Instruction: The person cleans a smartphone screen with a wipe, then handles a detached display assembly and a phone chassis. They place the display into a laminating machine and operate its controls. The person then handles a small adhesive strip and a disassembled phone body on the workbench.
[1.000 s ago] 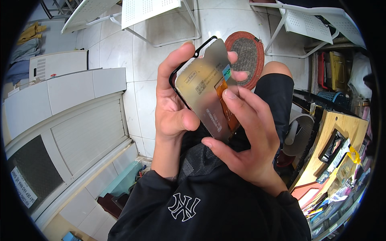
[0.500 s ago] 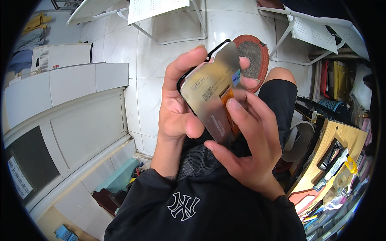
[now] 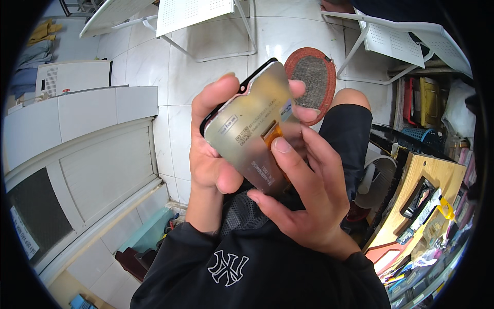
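A phone display panel (image 3: 257,108) is held tilted above my lap, its metal back up, with a printed code and a small blue label. Behind its upper left edge shows a black frame (image 3: 246,82). My left hand (image 3: 206,165) grips the panel and frame from the left, fingertips showing past both sides and thumb low at the left. My right hand (image 3: 314,201) has its index finger pressed on the orange flex cable (image 3: 272,133), thumb near the panel's lower end; its other fingers are partly hidden.
White folding chairs (image 3: 190,15) stand ahead on tiles, beside an oval red-rimmed mat (image 3: 316,85). A wooden workbench (image 3: 417,170) with a dark phone and cluttered tools is at my right, before shelves of items. A white low cabinet door (image 3: 108,190) is at my left.
The panel and both hands have shifted left and slightly down in the view, still in the same grip, with the right index finger still on the orange cable.
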Demonstrator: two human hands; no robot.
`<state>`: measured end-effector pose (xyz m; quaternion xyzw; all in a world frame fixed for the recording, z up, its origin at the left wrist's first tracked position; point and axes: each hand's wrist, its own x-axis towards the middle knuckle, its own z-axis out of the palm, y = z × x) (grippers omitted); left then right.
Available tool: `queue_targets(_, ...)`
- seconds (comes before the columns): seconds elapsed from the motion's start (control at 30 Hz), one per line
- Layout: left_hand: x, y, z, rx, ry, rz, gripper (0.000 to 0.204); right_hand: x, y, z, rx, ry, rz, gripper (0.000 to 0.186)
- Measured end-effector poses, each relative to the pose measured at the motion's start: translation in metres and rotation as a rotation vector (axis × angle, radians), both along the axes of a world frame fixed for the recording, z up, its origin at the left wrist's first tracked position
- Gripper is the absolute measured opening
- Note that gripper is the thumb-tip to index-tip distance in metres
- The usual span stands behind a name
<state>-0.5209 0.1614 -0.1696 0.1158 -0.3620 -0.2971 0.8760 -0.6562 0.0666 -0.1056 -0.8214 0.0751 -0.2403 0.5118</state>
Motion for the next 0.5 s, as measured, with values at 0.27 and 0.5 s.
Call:
queue_targets(0.27,0.000,-0.004,-0.004,-0.047,0.009,0.007,0.097,0.001,-0.005,0.008,-0.056,0.014,0.037,0.081)
queue_targets(0.5,0.006,0.007,0.002,0.133,-0.132,0.038,0.087,0.001,-0.004,0.005,-0.090,-0.008,0.028,0.082)
